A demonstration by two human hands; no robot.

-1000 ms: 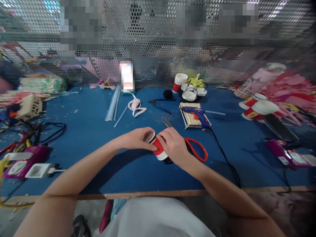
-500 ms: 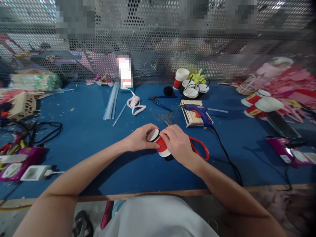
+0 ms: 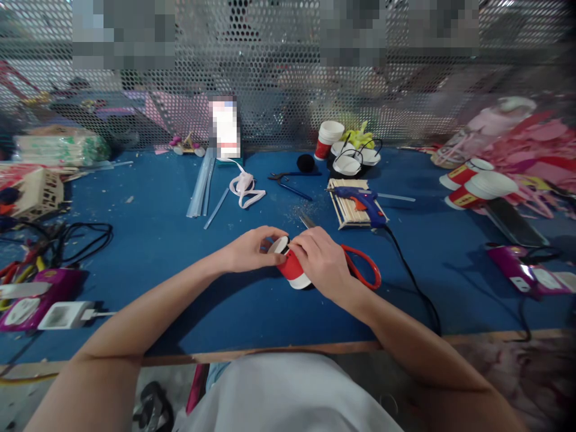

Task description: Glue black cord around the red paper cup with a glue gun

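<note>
A red and white paper cup (image 3: 294,270) lies tilted between my two hands, its white round end toward the upper left. My left hand (image 3: 254,249) is closed around that end, with the thumb on the edge and the fingers behind. With its fingertips pinched at the edge, my right hand (image 3: 321,261) grips the cup's upper right side. Something black shows at the edge near those fingertips; what it is I cannot tell. Scissors lie partly hidden beneath my right hand, the red handle (image 3: 366,267) to its right and the metal blades (image 3: 307,221) above it.
A blue glue gun (image 3: 360,201) rests on wooden sticks (image 3: 344,210), its cord running to the front edge. Behind are pliers (image 3: 292,189), a black ball (image 3: 306,162), white ribbon (image 3: 244,186) and stacked cups (image 3: 330,135). Purple power strips (image 3: 54,285) flank the workspace.
The cup has turned slightly in my hands, and its dark edge band shows less. My left thumb has shifted up toward the edge. My right hand stays almost in place.
</note>
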